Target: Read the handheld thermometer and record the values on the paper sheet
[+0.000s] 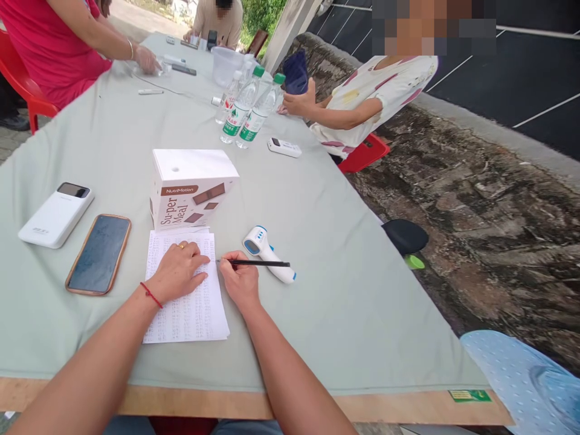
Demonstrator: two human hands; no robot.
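Beneath my left hand (pixel 181 272) lies a small stack of white paper sheets (pixel 194 314) covered in rows of handwriting. That hand rests flat on the top sheet with its fingers stretched out, a ring on one finger and a red cord at the wrist. My right hand (pixel 241 279) is closed around a black pen (pixel 263 263), its tip at the right edge of the paper. Just beyond the pen is a white and blue infrared thermometer (pixel 269 254). A white and brown box (pixel 194 187) stands upright right behind the sheets.
To the left lie a phone (pixel 98 255) and a white power bank (pixel 57 214). Several water bottles (pixel 254 115) and a clear plastic tub (pixel 224 65) stand farther back. A white device (pixel 284 147) lies near the right edge. Other people sit around the cloth-covered table (pixel 344 314).
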